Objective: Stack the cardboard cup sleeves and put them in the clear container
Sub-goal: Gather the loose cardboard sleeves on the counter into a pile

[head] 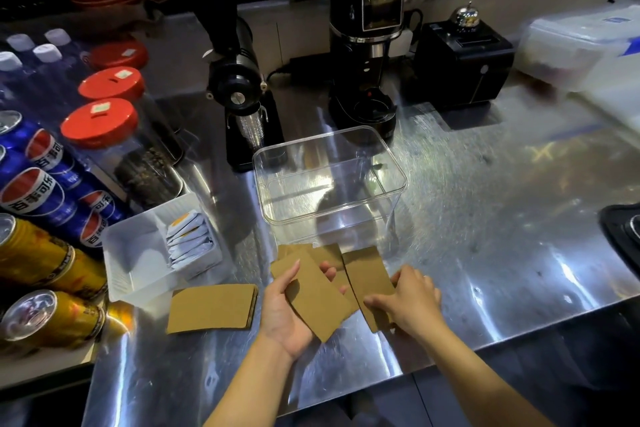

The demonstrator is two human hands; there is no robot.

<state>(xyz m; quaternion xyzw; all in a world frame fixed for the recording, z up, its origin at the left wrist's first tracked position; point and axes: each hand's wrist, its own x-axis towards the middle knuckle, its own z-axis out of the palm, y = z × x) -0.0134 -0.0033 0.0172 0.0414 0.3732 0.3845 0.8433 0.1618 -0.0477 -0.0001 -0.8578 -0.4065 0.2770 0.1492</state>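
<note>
Steel counter (pixel 485 218) fills my view, clear container (pixel 330 184) standing open mid-counter, neat sleeve stack (pixel 213 308) lying left of it, left hand (pixel 287 308) cupping one flat sleeve (pixel 313 298), right hand (pixel 410 298) fingers pressed narrow on loose sleeves (pixel 367 274) before the container

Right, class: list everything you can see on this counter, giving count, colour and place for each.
container: one, clear, empty, counter centre
loose sleeves: several, brown, before the container
sleeve stack: one, brown, left of the hands
sachet tray: one, white, left of the container
jars: three, red lids, far left
cans: several blue, several gold, left edge
bottles: several, white caps, far left
grinders: two, black, behind the container
black box: one, bell on top, back right
counter: steel
left hand: holds a sleeve
right hand: on a sleeve
</note>
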